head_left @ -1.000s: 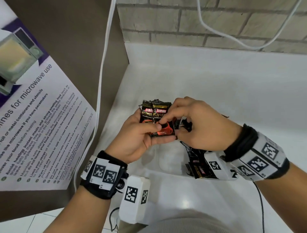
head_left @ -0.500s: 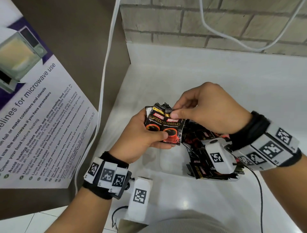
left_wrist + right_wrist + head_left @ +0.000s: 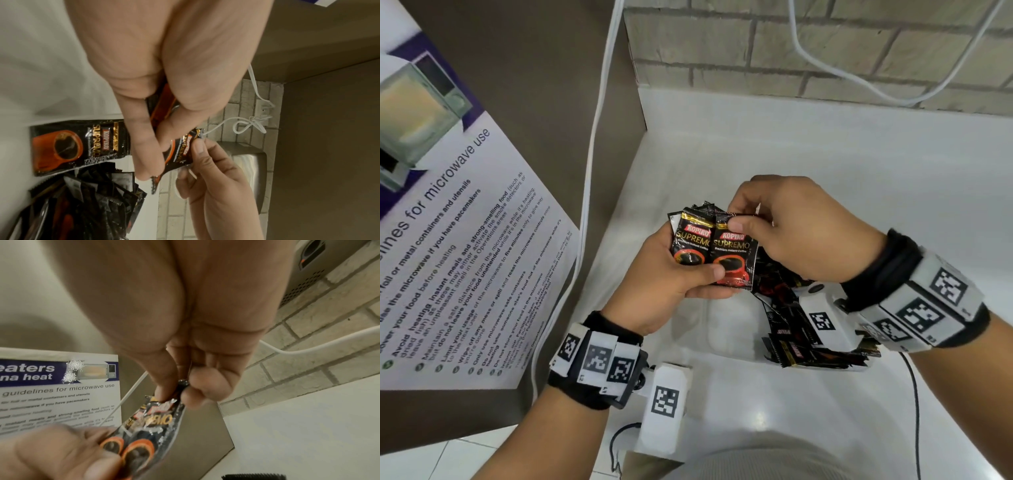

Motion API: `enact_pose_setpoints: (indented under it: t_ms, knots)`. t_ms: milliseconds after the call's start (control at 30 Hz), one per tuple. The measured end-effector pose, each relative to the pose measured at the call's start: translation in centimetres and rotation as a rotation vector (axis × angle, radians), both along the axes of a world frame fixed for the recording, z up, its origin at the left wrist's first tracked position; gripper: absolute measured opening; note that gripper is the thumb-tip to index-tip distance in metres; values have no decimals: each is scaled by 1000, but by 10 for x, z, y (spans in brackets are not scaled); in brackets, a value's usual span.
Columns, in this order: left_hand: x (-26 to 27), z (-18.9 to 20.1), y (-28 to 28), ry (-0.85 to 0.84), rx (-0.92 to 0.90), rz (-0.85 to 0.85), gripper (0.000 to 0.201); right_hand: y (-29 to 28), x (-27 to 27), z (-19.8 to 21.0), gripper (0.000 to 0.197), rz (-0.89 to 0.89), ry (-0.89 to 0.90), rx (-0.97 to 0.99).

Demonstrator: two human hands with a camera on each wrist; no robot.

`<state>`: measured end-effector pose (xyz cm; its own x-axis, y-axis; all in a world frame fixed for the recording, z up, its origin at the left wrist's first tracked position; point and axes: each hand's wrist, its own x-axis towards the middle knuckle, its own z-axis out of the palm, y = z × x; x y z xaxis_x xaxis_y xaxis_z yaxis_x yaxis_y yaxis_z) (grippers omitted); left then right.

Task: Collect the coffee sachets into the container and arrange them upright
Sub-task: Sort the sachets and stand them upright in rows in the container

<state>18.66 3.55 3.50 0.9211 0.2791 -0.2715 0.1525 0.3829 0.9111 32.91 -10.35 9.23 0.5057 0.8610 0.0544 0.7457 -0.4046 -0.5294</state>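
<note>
Gripping stacked sachets (image 3: 700,251) (labels upright), left hand (image 3: 671,284); right hand (image 3: 787,229) pinches one's top.

Head view downward; 2 close wrist views sharing the sachets (image 3: 732,255).

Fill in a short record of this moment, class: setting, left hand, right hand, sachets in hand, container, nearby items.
setting: white counter against a brick wall
left hand: grips a bunch of sachets
right hand: pinches the front sachet by its top edge
container: clear, holds jumbled sachets, not upright
nearby: microwave poster, white cable
</note>
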Motion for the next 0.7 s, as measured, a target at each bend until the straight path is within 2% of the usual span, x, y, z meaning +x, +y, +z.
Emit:
enact_pose_setpoints:
  t_ms: [167, 300, 533, 700]
  knots:
    - [1, -2, 14, -37, -61, 179, 46, -2, 14, 8, 3, -143, 39, 46]
    - [-4, -11, 33, -27, -85, 335, 47, 0, 25, 6, 13, -109, 142, -92]
    - [-8, -16, 35, 3, -62, 250, 42, 20, 14, -10, 14, 69, 50, -363]
    - [-9, -18, 30, 19, -72, 189, 39, 28, 10, -23, 14, 95, -7, -468]
